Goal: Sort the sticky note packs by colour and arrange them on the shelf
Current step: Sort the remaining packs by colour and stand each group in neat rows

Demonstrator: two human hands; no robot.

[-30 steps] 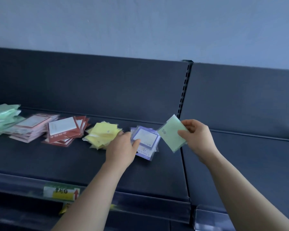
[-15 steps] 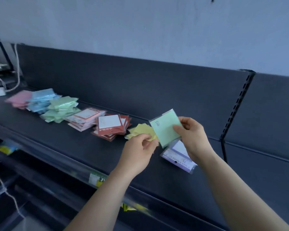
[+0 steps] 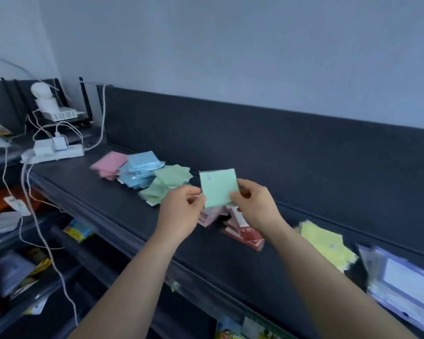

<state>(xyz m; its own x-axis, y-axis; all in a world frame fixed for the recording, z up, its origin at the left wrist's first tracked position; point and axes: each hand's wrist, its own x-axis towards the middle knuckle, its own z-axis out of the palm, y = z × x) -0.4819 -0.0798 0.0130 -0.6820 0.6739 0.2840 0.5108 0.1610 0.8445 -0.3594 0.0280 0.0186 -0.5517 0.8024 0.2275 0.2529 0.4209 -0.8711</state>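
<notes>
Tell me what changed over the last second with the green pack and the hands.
The left hand left the purple pack and now pinches the green pack by its left edge. The pack travelled left, toward the green pile. The right hand still holds it; the piles on the shelf lie unmoved.

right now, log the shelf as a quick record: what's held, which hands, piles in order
held: pale green square sticky note pack in clear wrap
left hand: pinches its left edge
right hand: pinches its right edge
piles, far end to near: plain pink pile, plain blue pile, plain green pile, pink-bordered pile (partly hidden behind the hands), red-bordered pile, yellow pile, purple-bordered pile (blurred)
surface: dark grey shelf board
matching pile: plain green pile, beside the held pack
</notes>
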